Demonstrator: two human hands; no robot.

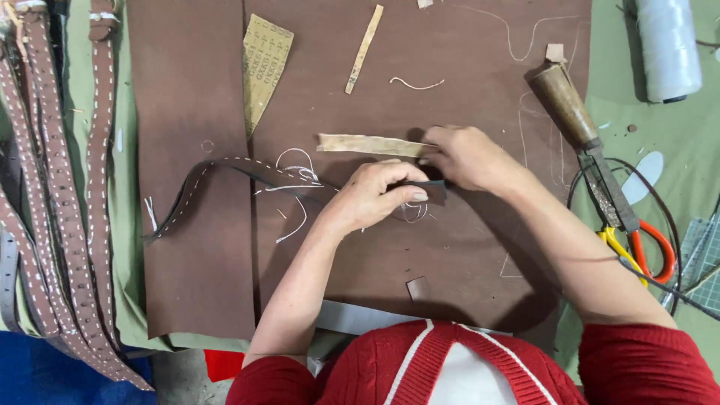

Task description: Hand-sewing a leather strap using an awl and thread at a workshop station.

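Left hand (375, 196) pinching one stitched strap (247, 171); right hand (469, 156) gripping strap end; one awl (581, 131) nearby.

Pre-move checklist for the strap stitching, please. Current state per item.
1. Left hand grips the strap end: ok, fingers pinch it flat on the brown leather sheet.
2. Right hand at the same end: ok, fingertips meet the strap beside the left hand.
3. Needle in hand: cannot tell, nothing thin shows between the fingers.
4. White thread free: not ok, loose loops lie tangled on the strap's stitched run.
5. Wooden-handled tool within reach: ok, lying right of the right forearm.
6. Scissors out of the way: ok, at the sheet's right edge, apart from both hands.
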